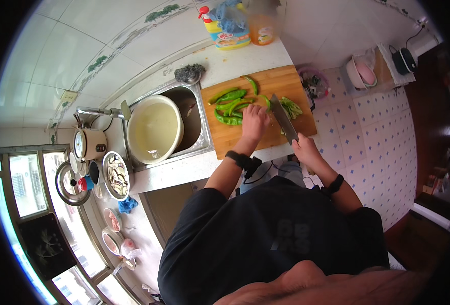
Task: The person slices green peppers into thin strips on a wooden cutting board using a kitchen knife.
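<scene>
My right hand [305, 146] grips the handle of a kitchen knife [285, 120], its broad blade over the wooden cutting board [225, 143]. Just left of the blade, my left hand [256, 120] rests with bent fingers by a curved green pepper [264, 102]; whether the fingers hold it I cannot tell. Several long green peppers [230, 96] lie in a loose pile left of that hand. One more curved pepper [251, 84] is near the board's far edge. Right of the blade sits a heap of cut pepper pieces [291, 108].
Left of the board, a large basin of cloudy water [154, 129] stands in the metal sink [206, 133], under a faucet [101, 111]. Steel wool [189, 72] and soap bottles [230, 38] stand behind. A bowl of sliced eggplant [117, 177] is farther left.
</scene>
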{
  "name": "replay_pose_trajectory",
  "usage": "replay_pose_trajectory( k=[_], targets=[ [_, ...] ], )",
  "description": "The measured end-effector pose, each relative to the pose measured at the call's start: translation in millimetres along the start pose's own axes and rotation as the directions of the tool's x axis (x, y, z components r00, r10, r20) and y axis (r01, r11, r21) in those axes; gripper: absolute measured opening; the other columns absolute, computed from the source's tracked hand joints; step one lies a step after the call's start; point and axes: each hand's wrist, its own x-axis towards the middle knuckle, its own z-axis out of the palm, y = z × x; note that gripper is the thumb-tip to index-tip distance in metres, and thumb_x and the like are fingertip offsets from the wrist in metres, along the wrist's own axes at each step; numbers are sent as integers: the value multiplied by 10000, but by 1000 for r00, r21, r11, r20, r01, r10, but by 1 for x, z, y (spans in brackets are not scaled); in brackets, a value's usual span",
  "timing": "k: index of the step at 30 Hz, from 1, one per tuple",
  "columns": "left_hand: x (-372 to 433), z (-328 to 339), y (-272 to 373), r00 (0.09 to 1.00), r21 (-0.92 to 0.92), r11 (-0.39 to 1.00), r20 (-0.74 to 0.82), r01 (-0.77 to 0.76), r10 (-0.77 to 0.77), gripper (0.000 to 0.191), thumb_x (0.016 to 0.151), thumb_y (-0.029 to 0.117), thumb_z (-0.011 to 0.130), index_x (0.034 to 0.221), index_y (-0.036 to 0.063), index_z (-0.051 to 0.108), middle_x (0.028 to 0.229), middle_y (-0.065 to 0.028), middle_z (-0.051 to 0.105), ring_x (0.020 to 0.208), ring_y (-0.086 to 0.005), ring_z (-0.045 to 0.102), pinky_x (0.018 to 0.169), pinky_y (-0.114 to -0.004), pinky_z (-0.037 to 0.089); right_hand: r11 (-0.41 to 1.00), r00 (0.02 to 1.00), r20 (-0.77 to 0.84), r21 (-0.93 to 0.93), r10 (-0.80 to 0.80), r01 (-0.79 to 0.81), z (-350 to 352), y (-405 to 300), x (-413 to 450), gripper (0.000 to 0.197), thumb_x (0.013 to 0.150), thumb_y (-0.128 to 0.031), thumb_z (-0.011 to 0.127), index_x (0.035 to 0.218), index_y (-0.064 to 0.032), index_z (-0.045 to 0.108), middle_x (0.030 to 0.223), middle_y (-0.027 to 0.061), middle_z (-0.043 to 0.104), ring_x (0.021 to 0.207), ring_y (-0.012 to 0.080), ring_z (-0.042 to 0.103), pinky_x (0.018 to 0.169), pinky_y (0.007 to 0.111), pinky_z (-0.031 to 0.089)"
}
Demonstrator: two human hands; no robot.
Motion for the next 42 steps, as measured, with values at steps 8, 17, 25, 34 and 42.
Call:
replay_pose_trajectory(
  k=[8,17,25,34,42],
  targets=[
    [-57,-29,15,987,-286,947,-13,147,-157,549,610,142,773,1107,62,555,955,-135,565,933,-327,511,808,-394,431,999,999,0,-7,47,-47,9,9,-3,195,837,-166,513,835,28,488,685,259,569,687,438,561,609,487,444],
    [-51,-30,15,998,-283,958,0,56,-59,410,672,104,692,1061,45,579,968,-122,567,918,-314,514,799,-385,427,993,1000,0,-120,-8,8,10,6,-1,182,834,-151,511,867,27,489,713,264,574,707,439,563,618,479,450],
    [-47,2,18,989,-298,954,142,15,29,383,697,32,570,1080,16,573,928,-138,536,898,-329,501,811,-394,426,987,988,-98,-116,-123,112,1,-10,-8,174,835,-134,500,877,34,497,711,254,577,685,436,561,609,497,441],
    [-51,-15,-7,936,-357,932,302,-64,180,385,695,16,552,1079,-3,559,993,-160,534,911,-342,497,822,-389,436,983,997,74,-175,-37,50,3,-20,-36,140,834,-104,503,892,23,506,721,253,579,699,433,562,617,475,448],
    [-50,-12,-5,934,-296,949,299,-104,196,401,700,22,544,1100,1,556,961,-155,533,886,-341,492,819,-389,433,969,996,59,-232,-68,80,7,-25,-39,183,799,-93,489,900,58,503,720,238,594,681,422,579,619,491,472]
  ],
)
